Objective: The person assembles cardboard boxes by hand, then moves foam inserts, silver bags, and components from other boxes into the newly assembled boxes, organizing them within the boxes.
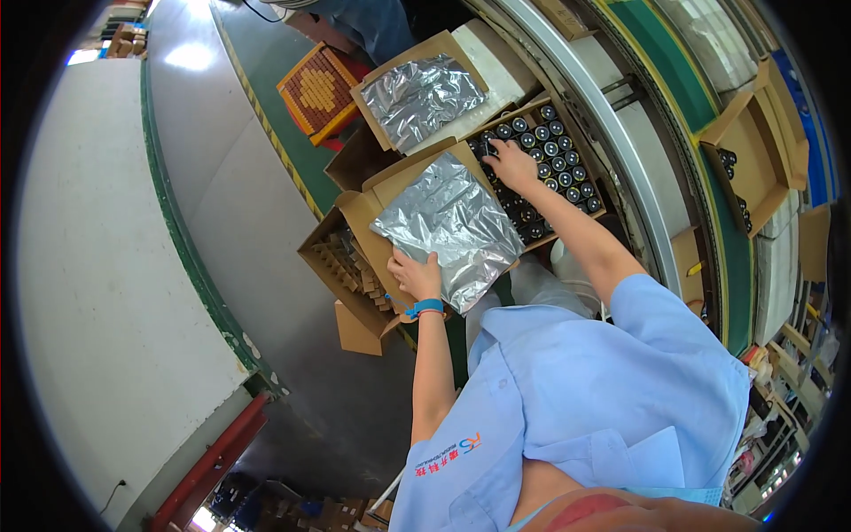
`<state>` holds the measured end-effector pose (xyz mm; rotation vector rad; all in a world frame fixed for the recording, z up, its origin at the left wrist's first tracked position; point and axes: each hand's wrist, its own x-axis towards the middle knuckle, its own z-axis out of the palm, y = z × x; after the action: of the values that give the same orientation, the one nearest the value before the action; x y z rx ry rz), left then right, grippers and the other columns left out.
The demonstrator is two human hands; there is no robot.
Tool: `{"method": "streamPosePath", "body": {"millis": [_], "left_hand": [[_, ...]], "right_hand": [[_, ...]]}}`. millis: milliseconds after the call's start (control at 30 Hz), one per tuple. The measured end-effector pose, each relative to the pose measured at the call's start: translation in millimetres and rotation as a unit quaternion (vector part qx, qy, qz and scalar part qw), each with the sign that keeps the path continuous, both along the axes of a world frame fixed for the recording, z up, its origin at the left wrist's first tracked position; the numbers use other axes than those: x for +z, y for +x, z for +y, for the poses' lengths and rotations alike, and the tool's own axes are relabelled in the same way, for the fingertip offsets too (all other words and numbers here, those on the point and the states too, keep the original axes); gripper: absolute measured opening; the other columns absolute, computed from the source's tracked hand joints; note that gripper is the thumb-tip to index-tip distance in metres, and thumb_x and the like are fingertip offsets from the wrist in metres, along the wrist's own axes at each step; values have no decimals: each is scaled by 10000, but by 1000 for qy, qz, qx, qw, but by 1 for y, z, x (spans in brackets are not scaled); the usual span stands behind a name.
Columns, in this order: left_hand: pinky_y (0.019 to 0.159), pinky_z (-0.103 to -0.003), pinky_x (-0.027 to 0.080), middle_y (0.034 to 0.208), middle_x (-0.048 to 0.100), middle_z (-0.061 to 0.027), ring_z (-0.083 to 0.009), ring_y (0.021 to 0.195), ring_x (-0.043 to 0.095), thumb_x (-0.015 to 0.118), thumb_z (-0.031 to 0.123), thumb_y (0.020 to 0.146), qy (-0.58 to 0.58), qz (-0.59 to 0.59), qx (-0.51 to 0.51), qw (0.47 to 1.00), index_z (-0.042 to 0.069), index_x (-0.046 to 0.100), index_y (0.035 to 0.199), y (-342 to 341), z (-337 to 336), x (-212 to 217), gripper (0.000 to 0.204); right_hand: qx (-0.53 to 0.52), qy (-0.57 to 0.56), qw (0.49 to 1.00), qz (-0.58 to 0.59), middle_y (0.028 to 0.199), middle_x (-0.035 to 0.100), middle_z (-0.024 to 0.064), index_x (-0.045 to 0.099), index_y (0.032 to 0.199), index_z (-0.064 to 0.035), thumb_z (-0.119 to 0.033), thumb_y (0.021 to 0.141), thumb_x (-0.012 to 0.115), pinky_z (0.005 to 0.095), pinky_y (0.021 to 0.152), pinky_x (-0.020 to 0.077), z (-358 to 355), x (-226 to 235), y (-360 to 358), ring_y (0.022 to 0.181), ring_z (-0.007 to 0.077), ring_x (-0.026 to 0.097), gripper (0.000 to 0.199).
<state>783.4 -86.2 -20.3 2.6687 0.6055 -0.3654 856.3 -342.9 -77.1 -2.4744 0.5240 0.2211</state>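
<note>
My left hand (pixel 415 276) lies at the near-left edge of a crinkled silver foil sheet (pixel 452 226), its thumb and fingers apart. The sheet lies over a cardboard box whose brown flap (pixel 417 179) shows at the far side. To the right, my right hand (pixel 512 167) reaches over a carton of black cylindrical parts with shiny round tops (pixel 558 164). Its fingers are curled around one of the black cylinders at the carton's left side. The fingertips are partly hidden among the dark parts.
Beyond stands another foil-covered box (pixel 423 96). An orange tray (pixel 319 92) of small blocks sits at the far left, near a person's blue-clad leg (pixel 368 27). An open carton (pixel 350 266) holds cardboard dividers. A metal rail (pixel 612 115) and green conveyor (pixel 660 44) run along the right.
</note>
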Motion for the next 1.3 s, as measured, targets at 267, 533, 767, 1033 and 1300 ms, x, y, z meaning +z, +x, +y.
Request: {"method": "streamPosePath", "body": {"millis": [267, 533, 767, 1033, 1300], "left_hand": [[910, -431, 375, 1233, 278, -219, -409, 1080, 420, 718, 148, 670, -125, -43, 11, 991, 9, 264, 1299, 7, -1, 11, 788], [768, -299, 433, 919, 625, -119, -216, 844, 573, 658, 166, 777, -320, -31, -7, 947, -64, 556, 1021, 9, 1, 25, 351], [853, -359, 427, 1026, 559, -99, -220, 944, 542, 576, 124, 859, -520, -152, 324, 776, -34, 509, 1081, -47, 74, 17, 280], [908, -448, 410, 1023, 581, -129, -274, 973, 538, 516, 202, 890, -550, -372, 453, 595, -22, 552, 974, -149, 311, 58, 241], [962, -465, 353, 1153, 521, -176, -314, 1064, 485, 519, 215, 886, -481, -435, 497, 576, -60, 493, 1095, -245, 344, 110, 347]], "right_hand": [[-79, 11, 995, 52, 995, 583, 161, 469, 1033, -88, -256, 677, 590, 437, 724, 478, -11, -24, 28, 868, 344, 596, 412], [-150, -12, 982, -112, 999, 595, 89, 454, 1067, -147, -187, 694, 658, 408, 739, 453, -105, -12, 24, 902, 334, 576, 427], [-6, -110, 993, -29, 1106, 498, 47, 489, 1088, -180, -146, 742, 636, 403, 674, 480, -111, -23, 27, 879, 273, 590, 377], [87, -141, 984, -72, 823, 630, 69, 650, 931, -173, -197, 773, 573, 385, 637, 493, -116, -48, 20, 768, 275, 619, 178], [159, -202, 954, 154, 818, 653, 144, 661, 798, -35, -129, 710, 558, 400, 659, 514, -106, -25, 53, 787, 294, 639, 165]]}}
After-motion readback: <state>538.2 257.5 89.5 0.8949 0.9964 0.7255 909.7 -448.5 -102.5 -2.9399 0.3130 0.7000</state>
